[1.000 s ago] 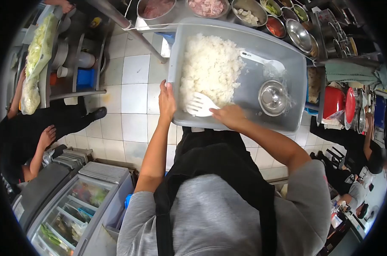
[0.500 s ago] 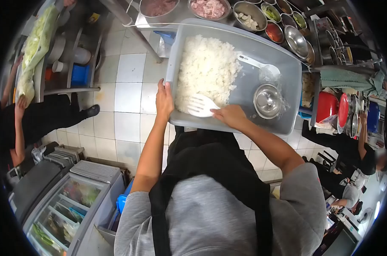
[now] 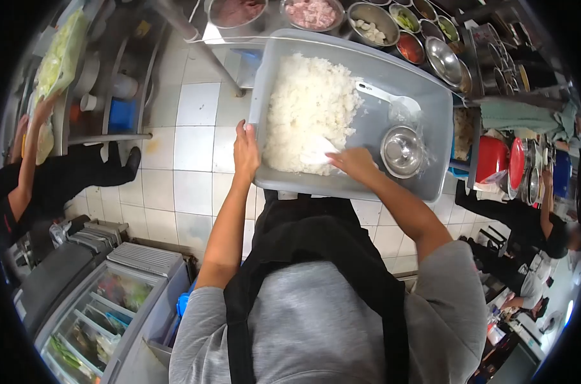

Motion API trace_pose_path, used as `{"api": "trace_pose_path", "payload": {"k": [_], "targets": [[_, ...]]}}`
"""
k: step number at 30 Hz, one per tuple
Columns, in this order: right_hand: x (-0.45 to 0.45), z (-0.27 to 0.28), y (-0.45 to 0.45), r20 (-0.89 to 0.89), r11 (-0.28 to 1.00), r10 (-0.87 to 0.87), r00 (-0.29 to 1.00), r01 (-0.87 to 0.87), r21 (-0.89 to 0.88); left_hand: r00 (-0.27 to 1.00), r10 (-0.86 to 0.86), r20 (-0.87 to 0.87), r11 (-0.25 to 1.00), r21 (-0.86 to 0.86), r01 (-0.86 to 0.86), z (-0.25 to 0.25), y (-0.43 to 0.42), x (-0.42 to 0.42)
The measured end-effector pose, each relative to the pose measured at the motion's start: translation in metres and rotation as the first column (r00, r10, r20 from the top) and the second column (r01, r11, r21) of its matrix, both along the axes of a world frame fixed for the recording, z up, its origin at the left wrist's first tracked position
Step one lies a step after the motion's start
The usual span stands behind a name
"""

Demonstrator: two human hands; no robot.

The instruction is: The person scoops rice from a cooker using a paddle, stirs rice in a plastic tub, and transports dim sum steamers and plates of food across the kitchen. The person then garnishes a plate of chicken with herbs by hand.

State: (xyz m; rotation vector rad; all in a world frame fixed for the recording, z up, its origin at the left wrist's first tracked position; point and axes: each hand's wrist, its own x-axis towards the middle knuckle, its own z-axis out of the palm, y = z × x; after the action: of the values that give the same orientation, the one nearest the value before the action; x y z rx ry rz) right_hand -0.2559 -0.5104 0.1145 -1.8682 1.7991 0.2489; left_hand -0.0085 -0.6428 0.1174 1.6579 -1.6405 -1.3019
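- White rice [image 3: 313,102] lies heaped in a gray tub [image 3: 368,133], left half.
- Right hand [image 3: 358,165], grip pinching a white spatula [image 3: 315,152] at the rice's near edge.
- Left hand [image 3: 246,153] touches the tub's side, grip unclear.

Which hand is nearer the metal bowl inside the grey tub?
Right hand: just left of the metal bowl; the left hand is farther, at the left end of the tub.

A black apron [image 3: 303,240] with broad straps [image 3: 241,345] goes over a heathered grey shirt [image 3: 316,320] with short sleeves [image 3: 450,281].
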Motion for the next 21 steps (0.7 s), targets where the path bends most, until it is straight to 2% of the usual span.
{"api": "trace_pose_path", "payload": {"k": [1, 2, 4, 6, 9, 11, 15, 17, 18, 20, 21], "targets": [[0.003, -0.007, -0.009, 0.04, 0.994, 0.005, 0.999, 0.0, -0.11, 1.0, -0.017, -0.002, 1.0, -0.004, 0.017, 0.001, 0.001, -0.001], [0.005, -0.007, -0.011, 0.038, 0.993, -0.013, 0.999, 0.017, -0.114, 1.0, -0.02, 0.0, 1.0, -0.015, 0.02, 0.001, 0.002, 0.0], [0.008, 0.004, -0.013, 0.097, 0.993, -0.085, 0.992, 0.093, -0.076, 0.999, -0.039, 0.001, 0.999, -0.028, 0.039, 0.001, 0.0, -0.001], [-0.009, 0.038, 0.001, 0.145, 0.99, -0.141, 0.979, 0.143, -0.002, 0.999, -0.01, 0.034, 0.997, -0.076, 0.012, -0.003, 0.002, -0.001], [-0.031, 0.055, 0.028, 0.131, 0.998, -0.059, 0.99, 0.055, 0.031, 1.0, -0.02, 0.01, 0.999, -0.034, 0.02, 0.001, 0.003, -0.002], [-0.039, 0.043, 0.04, 0.049, 0.98, -0.097, 0.994, 0.087, 0.178, 1.0, -0.022, 0.013, 0.999, -0.036, 0.023, 0.002, 0.002, -0.002], [-0.049, 0.028, 0.011, -0.037, 0.998, -0.04, 0.999, 0.041, 0.047, 0.999, -0.009, 0.047, 1.0, -0.019, 0.01, 0.001, 0.005, -0.003], [-0.061, 0.041, 0.004, 0.038, 0.985, -0.161, 0.986, 0.163, -0.065, 0.998, 0.0, 0.058, 1.0, -0.023, 0.002, 0.0, 0.001, -0.005], [-0.072, 0.049, 0.004, 0.036, 0.985, -0.161, 0.986, 0.163, -0.063, 0.998, -0.001, 0.057, 1.0, -0.03, 0.002, 0.0, 0.001, -0.005], [-0.101, 0.059, 0.004, 0.266, 0.921, -0.376, 0.888, 0.391, -0.003, 0.998, 0.008, 0.058, 1.0, -0.027, -0.006, -0.002, 0.004, -0.003], [-0.111, 0.049, -0.005, 0.266, 0.922, -0.375, 0.888, 0.388, 0.002, 0.999, -0.003, 0.049, 1.0, -0.022, 0.004, 0.0, 0.003, -0.004]]}}
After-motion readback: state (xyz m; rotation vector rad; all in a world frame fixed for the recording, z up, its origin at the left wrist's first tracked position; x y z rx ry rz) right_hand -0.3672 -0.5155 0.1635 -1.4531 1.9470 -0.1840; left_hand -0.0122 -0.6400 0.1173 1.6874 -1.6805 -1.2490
